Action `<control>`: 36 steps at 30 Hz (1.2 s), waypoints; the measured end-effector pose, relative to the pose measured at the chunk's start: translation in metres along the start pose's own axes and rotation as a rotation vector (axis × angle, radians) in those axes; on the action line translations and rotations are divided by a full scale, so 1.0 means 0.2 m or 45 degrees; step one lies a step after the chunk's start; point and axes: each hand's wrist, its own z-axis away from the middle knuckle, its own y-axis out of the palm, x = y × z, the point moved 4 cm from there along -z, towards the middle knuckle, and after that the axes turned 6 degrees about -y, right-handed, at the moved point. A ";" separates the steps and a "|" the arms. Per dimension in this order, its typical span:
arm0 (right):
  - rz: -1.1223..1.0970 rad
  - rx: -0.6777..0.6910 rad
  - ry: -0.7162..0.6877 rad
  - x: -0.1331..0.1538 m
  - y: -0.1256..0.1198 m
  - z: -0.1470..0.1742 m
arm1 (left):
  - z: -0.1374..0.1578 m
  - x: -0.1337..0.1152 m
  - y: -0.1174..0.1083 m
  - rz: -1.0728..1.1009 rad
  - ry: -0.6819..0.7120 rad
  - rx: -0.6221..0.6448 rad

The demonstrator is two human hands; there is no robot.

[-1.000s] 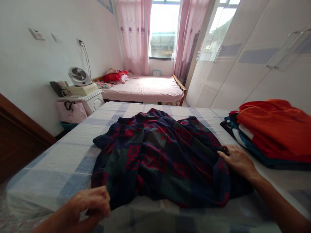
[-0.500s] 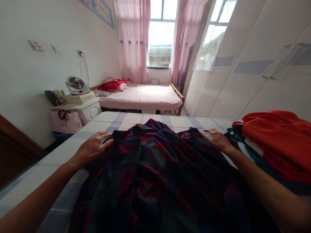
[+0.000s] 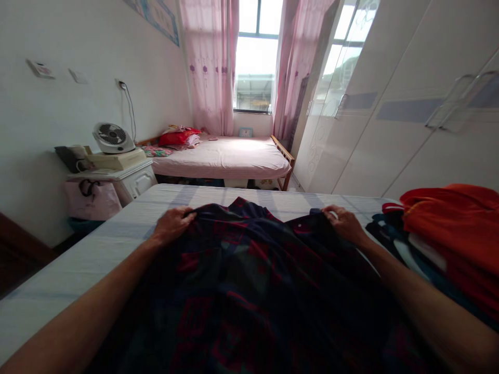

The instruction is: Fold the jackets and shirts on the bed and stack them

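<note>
A dark shirt [image 3: 241, 270] with red and green block patterns spreads across the near part of the bed, its lower part running out of view at the bottom. My left hand [image 3: 173, 223] pinches the far left edge of the cloth between thumb and fingers. On the other side, my right hand [image 3: 343, 222] grips the far right edge, close to a small light button. The cloth is drawn taut between both hands and its far edge looks raised a little. What lies under the shirt is hidden.
A stack of folded clothes [image 3: 456, 223], orange on top, stands right of my right arm. The bed [image 3: 97, 259] has a striped sheet. Beyond it are a second bed [image 3: 226, 156], a fan [image 3: 114, 136] on a cabinet at left, and a white wardrobe [image 3: 405, 88] at right.
Both hands have closed on the shirt's far edge, the left one moving inward. The cloth between them has been pulled straighter and slightly lifted. The camera view has shifted a little.
</note>
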 end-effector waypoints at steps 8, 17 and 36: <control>-0.033 -0.478 0.278 0.00 -0.58 0.12 | 0.25 0.20 -0.55 0.402 -0.270 -0.639; 0.294 -0.260 0.194 0.01 -0.44 -0.51 | -0.21 -0.03 -0.42 0.122 -0.219 -0.506; -0.129 0.444 -0.557 0.61 -0.04 0.69 | 0.61 -0.04 -0.38 0.153 0.300 0.160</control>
